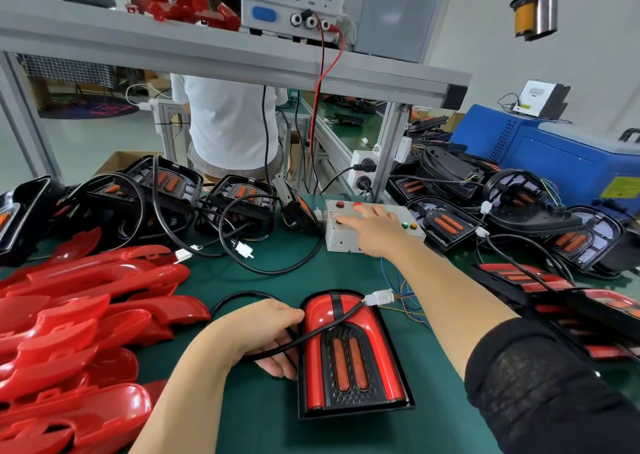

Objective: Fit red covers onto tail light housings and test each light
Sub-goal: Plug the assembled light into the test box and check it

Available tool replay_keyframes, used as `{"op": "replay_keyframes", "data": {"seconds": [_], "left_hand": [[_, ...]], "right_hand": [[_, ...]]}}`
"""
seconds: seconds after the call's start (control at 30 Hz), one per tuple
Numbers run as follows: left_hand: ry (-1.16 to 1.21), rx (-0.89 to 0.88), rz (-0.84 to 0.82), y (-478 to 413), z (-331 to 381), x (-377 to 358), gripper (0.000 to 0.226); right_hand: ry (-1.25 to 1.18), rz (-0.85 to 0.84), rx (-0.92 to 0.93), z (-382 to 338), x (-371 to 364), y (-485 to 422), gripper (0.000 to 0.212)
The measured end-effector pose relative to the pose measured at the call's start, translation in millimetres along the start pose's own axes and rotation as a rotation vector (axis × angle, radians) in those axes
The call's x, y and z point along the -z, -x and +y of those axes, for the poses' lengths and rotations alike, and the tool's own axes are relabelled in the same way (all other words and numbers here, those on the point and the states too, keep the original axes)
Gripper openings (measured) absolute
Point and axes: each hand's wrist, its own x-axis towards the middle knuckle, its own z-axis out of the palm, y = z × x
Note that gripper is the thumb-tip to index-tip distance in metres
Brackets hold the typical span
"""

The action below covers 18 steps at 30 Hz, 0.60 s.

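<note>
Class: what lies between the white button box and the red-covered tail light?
In the head view: bare green mat, a white connector and thin coloured wires.

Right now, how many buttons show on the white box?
5: two red along the far edge, one red below them, green and orange at right. The right hand may hide more.
</note>
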Motion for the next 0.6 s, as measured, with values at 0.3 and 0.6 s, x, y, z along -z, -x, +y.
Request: {"op": "replay_keyframes", "data": {"seconds": [0.3, 0.6], "left_hand": [[0.012, 0.005, -0.001, 0, -2, 1, 0.033], [0.009, -0.005, 0.004, 1, -1, 2, 0.032]], "right_hand": [[-0.005, -0.012, 0.006, -3, 0, 0, 0.097], [-0.722, 0.072, -0.091, 25, 13, 41, 0.03]]}}
